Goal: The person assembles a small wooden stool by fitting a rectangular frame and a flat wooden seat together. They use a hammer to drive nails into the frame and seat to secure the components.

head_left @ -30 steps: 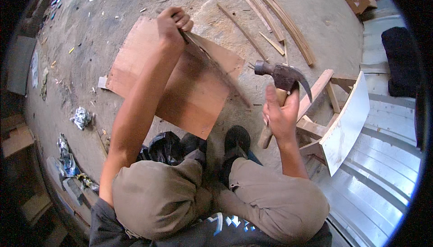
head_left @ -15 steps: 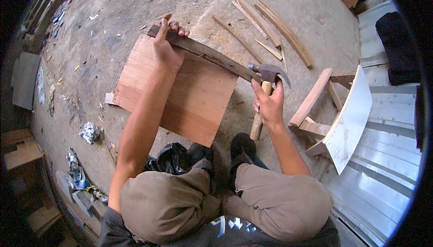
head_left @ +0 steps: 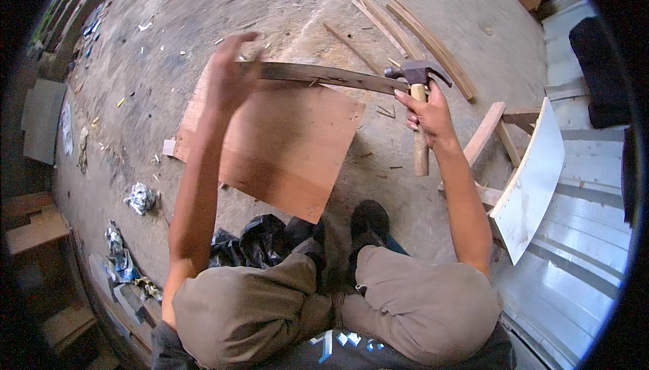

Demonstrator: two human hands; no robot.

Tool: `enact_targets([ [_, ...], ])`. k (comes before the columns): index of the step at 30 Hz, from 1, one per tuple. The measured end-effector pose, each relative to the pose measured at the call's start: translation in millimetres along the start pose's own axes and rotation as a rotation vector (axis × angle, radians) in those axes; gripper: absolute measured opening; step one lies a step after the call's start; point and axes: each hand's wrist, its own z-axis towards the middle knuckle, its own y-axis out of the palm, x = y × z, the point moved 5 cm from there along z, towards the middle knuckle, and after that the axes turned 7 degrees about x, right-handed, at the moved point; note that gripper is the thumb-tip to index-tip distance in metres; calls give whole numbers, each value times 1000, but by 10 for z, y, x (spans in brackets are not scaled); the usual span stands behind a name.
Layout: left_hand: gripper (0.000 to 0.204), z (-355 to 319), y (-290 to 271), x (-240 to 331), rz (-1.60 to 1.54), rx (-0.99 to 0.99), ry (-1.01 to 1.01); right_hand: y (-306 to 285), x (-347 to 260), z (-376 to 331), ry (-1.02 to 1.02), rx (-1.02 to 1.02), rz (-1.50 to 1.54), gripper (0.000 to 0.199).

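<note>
My right hand (head_left: pixel 433 116) is closed round the wooden handle of a claw hammer (head_left: pixel 420 136), its dark head uppermost. The thumb of that hand meets the right end of a long, dark wooden strip (head_left: pixel 331 76), held up nearly level. At the strip's left end is my left hand (head_left: pixel 228 79), smeared by motion; a finger points out above the strip, and its hold is unclear. A nail appears to poke out along the strip's lower edge. Below both lies a brown plywood panel (head_left: pixel 291 147) on the floor, with small marks along its edges.
Thin wooden strips (head_left: pixel 433 45) lie on the concrete beyond my right hand, with loose nails (head_left: pixel 387 111) nearer. A wooden frame with a white curved panel (head_left: pixel 534 180) stands at the right. A black plastic bag (head_left: pixel 250 243) rests by my feet; crumpled foil-like scrap (head_left: pixel 140 198) lies left.
The strip has swung nearer level, its left end lower and its right end higher. My right hand rose rightward with the hammer. The left hand moved down and left, its fingers shifting on the strip.
</note>
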Motion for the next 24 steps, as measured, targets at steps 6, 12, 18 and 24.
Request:
enact_targets([
  [6,37,-224,534,305,43,-477,197,38,-115,-21,-45,27,-84,39],
  [12,36,-287,518,246,51,-474,220,-75,-262,-157,-358,217,-529,37],
  [18,34,-386,445,404,77,-439,220,-64,-367,-440,-731,377,-501,31],
  [24,39,-370,461,442,83,-455,192,300,-393,-765,-554,160,-448,30],
])
